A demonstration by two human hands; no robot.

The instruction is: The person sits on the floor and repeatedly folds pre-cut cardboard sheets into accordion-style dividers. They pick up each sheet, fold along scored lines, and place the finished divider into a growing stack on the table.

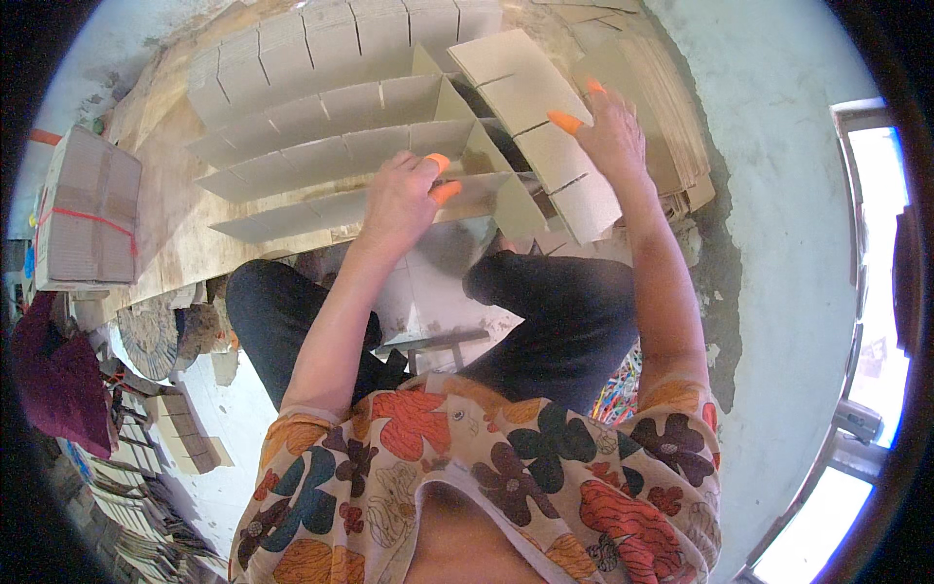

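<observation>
While slotted cardboard strips (321,146) stand interlocked in rows near the middle of the tabletop (170,219), right hand (615,136) closed on a slotted cross strip (545,136) tilted over the lattice's right end, orange-capped fingers (564,122) spread along its upper face. Left hand (404,195) pinched on the nearest long strip (341,209) at the tabletop's near edge, steadying it. Best done, by the look of it, lining each slit over its matching strip before pressing down evenly, nearest row kept upright. Bound cardboard bundle (88,209) at the left edge.
</observation>
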